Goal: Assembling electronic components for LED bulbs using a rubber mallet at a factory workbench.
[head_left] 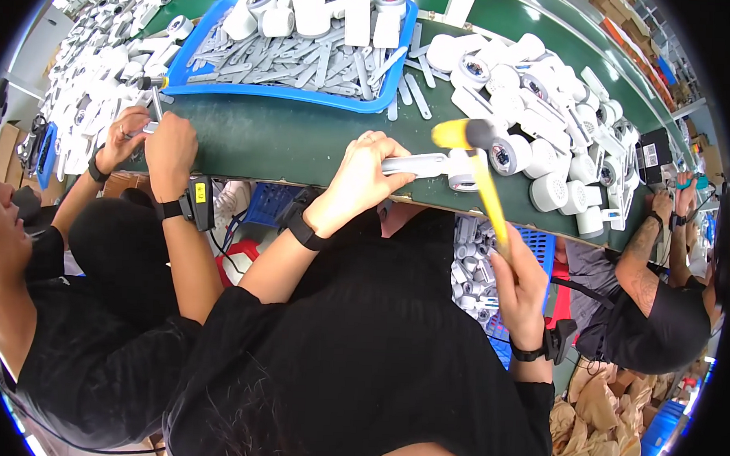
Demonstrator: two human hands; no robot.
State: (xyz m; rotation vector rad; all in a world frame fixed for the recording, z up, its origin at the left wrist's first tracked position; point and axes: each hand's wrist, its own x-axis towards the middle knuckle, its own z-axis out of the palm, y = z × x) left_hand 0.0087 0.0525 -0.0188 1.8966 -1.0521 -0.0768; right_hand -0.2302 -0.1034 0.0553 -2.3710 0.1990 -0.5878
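My left hand [359,179] is closed around the handle of a white round-headed handheld device [421,164], held at the bench's near edge with its head to the right. A light grey strip runs along its handle. In my closed right hand [522,276] is the yellow handle of a mallet [490,202]. The mallet's yellow and black head is above the device's head, slightly blurred; whether they touch I cannot tell.
A blue tray [281,97] of grey strips and white devices stands at the back of the green bench [263,138]. More white devices [541,113] are heaped at right and far left. A blue basket [543,252] of parts is below the bench. Co-workers sit on both sides.
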